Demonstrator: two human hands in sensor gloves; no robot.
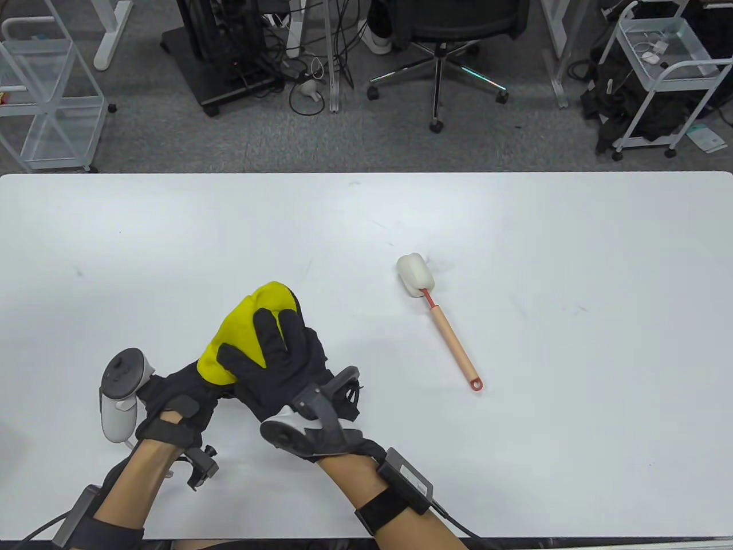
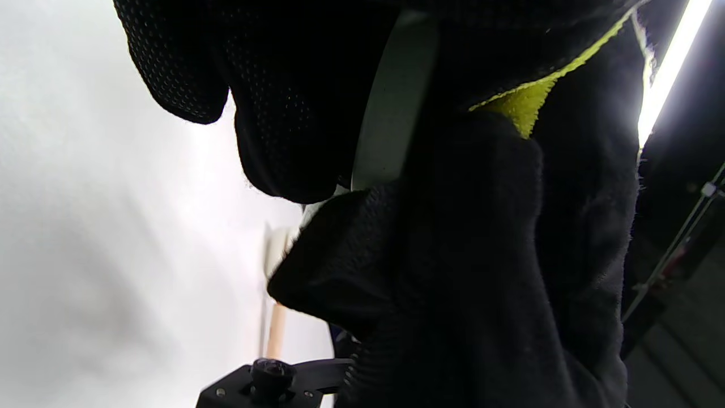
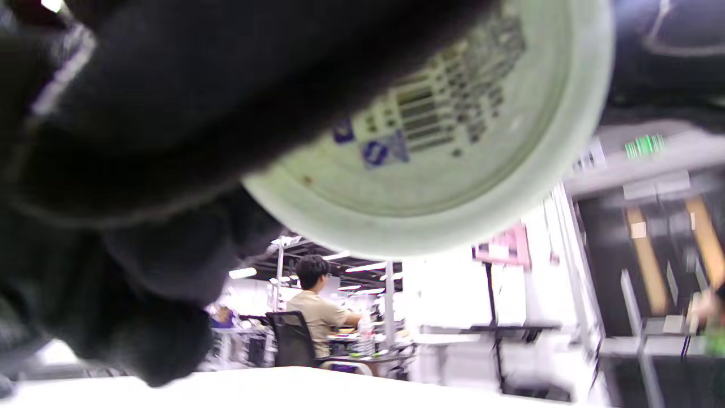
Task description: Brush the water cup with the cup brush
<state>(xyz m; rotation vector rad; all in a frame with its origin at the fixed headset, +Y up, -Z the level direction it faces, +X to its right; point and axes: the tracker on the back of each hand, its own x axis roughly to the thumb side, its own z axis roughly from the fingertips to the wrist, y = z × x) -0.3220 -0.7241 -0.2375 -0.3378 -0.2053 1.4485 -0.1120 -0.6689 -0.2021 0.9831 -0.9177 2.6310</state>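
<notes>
Both hands, left (image 1: 172, 409) and right (image 1: 275, 358), wrap their grip around the cup (image 1: 243, 329) at the surface's (image 1: 572, 258) seven o'clock. The brush (image 1: 438, 318) lies free toward three o'clock, sponge end pointing to eleven.

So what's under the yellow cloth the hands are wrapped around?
The table view shows only the yellow cloth beneath the right hand. The right wrist view shows a pale green cup base with a barcode label; its body is covered. The cup brush lies apart, untouched.
</notes>
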